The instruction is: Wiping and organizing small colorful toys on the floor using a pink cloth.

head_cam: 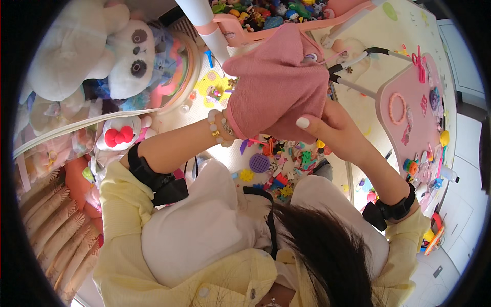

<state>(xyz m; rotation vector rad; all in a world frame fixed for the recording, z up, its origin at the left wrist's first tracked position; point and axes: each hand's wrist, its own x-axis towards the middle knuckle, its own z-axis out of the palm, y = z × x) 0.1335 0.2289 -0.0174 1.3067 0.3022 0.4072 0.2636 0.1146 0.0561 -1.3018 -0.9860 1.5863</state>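
A pink drawstring cloth pouch (276, 84) is raised over the floor in front of me. My left hand is inside it up to the beaded wrist (222, 128), so its fingers are hidden. My right hand (333, 134) pinches the near right edge of the fabric, thumb on top. At the pouch's far corner are a small white round piece (311, 57) and a thin pink cord. Below, between my knees, lies a pile of small plastic toys (284, 165), including a purple perforated disc (259, 163) and a yellow flower-shaped piece (246, 175).
Beyond the pouch, a pink-rimmed bin (245, 36) holds many small toys. To the right stands a pink folding table (395, 96) bearing a bead bracelet (397, 108) and pink scissors (420, 65). Plush toys in a clear bag (132, 57) crowd the left.
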